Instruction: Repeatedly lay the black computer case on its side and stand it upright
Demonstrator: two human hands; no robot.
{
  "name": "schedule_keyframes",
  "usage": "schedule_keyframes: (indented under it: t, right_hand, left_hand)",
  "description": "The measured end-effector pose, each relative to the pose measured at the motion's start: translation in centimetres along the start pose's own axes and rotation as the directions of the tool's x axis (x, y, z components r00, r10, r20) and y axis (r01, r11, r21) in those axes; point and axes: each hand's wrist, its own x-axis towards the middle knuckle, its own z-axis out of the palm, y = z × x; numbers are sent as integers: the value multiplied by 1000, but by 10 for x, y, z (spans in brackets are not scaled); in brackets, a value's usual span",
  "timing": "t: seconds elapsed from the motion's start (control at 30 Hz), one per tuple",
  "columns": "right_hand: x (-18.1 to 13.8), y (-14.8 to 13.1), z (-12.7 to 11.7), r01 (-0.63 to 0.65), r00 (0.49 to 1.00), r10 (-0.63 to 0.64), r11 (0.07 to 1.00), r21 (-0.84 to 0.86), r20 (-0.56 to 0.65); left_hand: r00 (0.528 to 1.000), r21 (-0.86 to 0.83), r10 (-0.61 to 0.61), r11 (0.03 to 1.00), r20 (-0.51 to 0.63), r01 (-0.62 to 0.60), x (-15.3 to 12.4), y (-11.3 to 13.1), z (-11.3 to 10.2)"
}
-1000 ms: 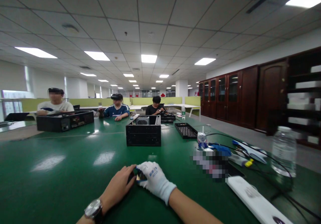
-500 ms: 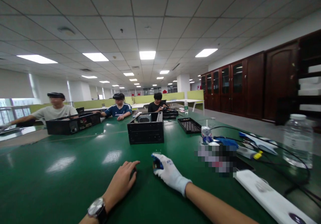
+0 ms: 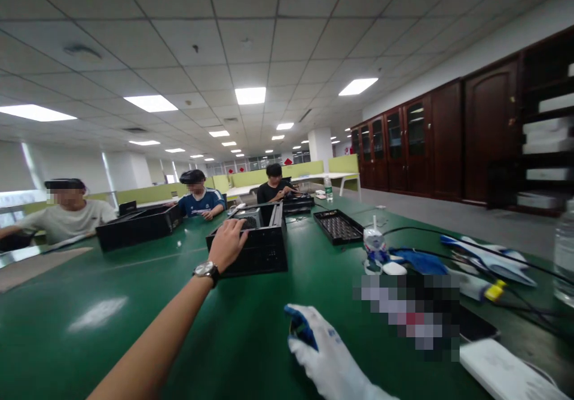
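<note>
My left hand [image 3: 228, 244], bare and with a watch on its wrist, reaches out to the black computer case [image 3: 262, 250]. Its fingers bend over the top front edge of the case, and their tips are partly hidden. A silver power supply [image 3: 251, 217] shows inside the open top of the case. My right hand [image 3: 314, 343] wears a white glove with blue palm and fingertips. It stays low over the green table [image 3: 251, 334], nearer to me, with its fingers curled in. Something small and dark seems to sit between them, too shaded to name.
At right lie a black tray-like panel [image 3: 338, 226], a blue-and-white glove [image 3: 488, 256], dark cables, a phone [image 3: 478, 323] and a white box-like object [image 3: 502, 370]. A water bottle [image 3: 564, 250] stands at the right edge. Three people sit across the table, near another black case [image 3: 139, 226].
My left hand has gone forward from the bare tabletop to the front edge of the computer case. The view has shifted, and my gloved right hand appears lower, still curled.
</note>
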Motion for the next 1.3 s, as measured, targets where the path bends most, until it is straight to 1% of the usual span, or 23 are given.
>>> schedule_keyframes:
  t: [0.07, 0.13, 0.2, 0.27, 0.37, 0.47, 0.53, 0.57, 0.6, 0.67, 0.73, 0.77, 0.83, 0.87, 0.9, 0.97, 1.0, 1.03, 1.07, 1.1, 1.13, 1.23, 1.3]
  right_hand:
    - [7, 3, -2, -13, 999, 13, 1000, 5, 50]
    - [16, 7, -6, -42, 997, 40, 999, 20, 65]
    - [24, 12, -11, -70, 997, 70, 997, 22, 14]
    - [32, 19, -16, -90, 992, 90, 996, -6, -86]
    - [43, 29, -21, -105, 975, 94, 993, -47, -199]
    - [48, 38, -25, -88, 958, 68, 994, -62, -277]
    - [48, 42, -31, -51, 935, 26, 997, -62, -354]
    - [46, 43, -35, -33, 918, 11, 998, -50, -396]
    - [44, 43, -39, -18, 903, 3, 999, -31, -431]
    - [38, 43, -47, -8, 882, 19, 1000, 25, -471]
    - [33, 39, -53, -6, 878, 44, 997, 80, -477]
    - [31, 36, -54, 0, 878, 48, 995, 100, -476]
    - [29, 27, -54, 27, 877, 43, 990, 138, -478]
    - [29, 22, -53, 41, 878, 39, 987, 157, -478]
    - [30, 18, -52, 56, 880, 36, 983, 177, -474]
    - [31, 10, -48, 86, 894, 20, 973, 214, -448]
    - [32, 7, -46, 99, 905, 8, 969, 228, -425]
    - [32, 5, -44, 110, 916, -6, 965, 237, -402]
    - [31, 5, -43, 120, 925, -20, 963, 242, -379]
    - [30, 4, -42, 130, 932, -33, 960, 246, -360]
    - [28, 5, -41, 137, 938, -44, 958, 253, -344]
    - [22, 5, -39, 149, 950, -64, 953, 264, -305]
    - [18, 5, -38, 137, 955, -60, 958, 254, -289]
  left_hand:
    - [998, 35, -41, 999, 39, 40, 24, -2, 15]
    - [988, 54, -69, 997, 136, 62, 38, -5, 31]
    - [970, 69, -88, 995, 227, 74, 43, -9, 44]
    - [960, 95, -96, 993, 262, 73, 42, -12, 50]
    - [960, 122, -47, 992, 275, 13, 35, -12, 43]
    - [954, 126, 10, 991, 300, -50, 22, -4, 20]
    - [949, 126, 35, 989, 312, -78, 4, 7, -3]
    - [947, 125, 46, 988, 318, -90, -10, 14, -17]
    - [945, 122, 55, 988, 323, -99, -27, 22, -32]
    - [945, 120, 50, 988, 325, -94, -72, 42, -68]
    - [948, 101, 27, 993, 317, -62, -127, 61, -113]
    - [947, 60, 16, 997, 320, -37, -155, 70, -139]
    - [928, -95, 19, 995, 372, 18, -201, 82, -196]
    - [910, -191, 37, 980, 413, 47, -218, 85, -225]
    - [891, -271, 60, 960, 450, 73, -228, 86, -253]
    - [859, -358, 105, 929, 502, 95, -233, 83, -297]
    - [842, -374, 138, 924, 522, 81, -227, 80, -311]
    - [819, -383, 184, 923, 543, 46, -219, 76, -318]
    - [784, -390, 248, 921, 569, -8, -209, 71, -318]
    - [739, -394, 323, 915, 591, -85, -200, 65, -311]
    - [687, -394, 405, 900, 603, -184, -191, 60, -298]
    - [532, -359, 603, 791, 595, -495, -179, 45, -243]
    - [455, -318, 667, 709, 590, -629, -179, 39, -209]
